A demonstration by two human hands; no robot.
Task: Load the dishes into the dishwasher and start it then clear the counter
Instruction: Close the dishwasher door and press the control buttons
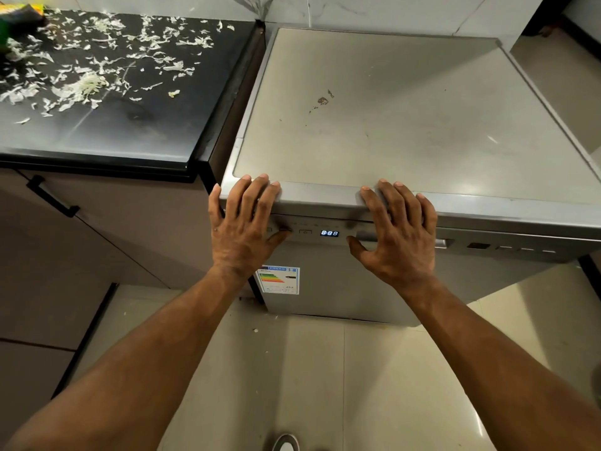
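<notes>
While the dishwasher [374, 125] stood shut at the centre and right of the frame, its display [329, 233] lit, both hands lay flat over its top front edge. The left hand [242, 222] and right hand [398, 232] gripped nothing, fingers straight and spread. Pale shreds [84, 83] littered the black counter [130, 125] at upper left.

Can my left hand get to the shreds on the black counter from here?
Probably yes: the left hand rests on the dishwasher beside the counter, and nothing stands between it and the shreds.

Grey dishwasher [374, 125] with blue-lit display [329, 233], black counter [130, 125] strewn with white shreds [84, 83]
</notes>
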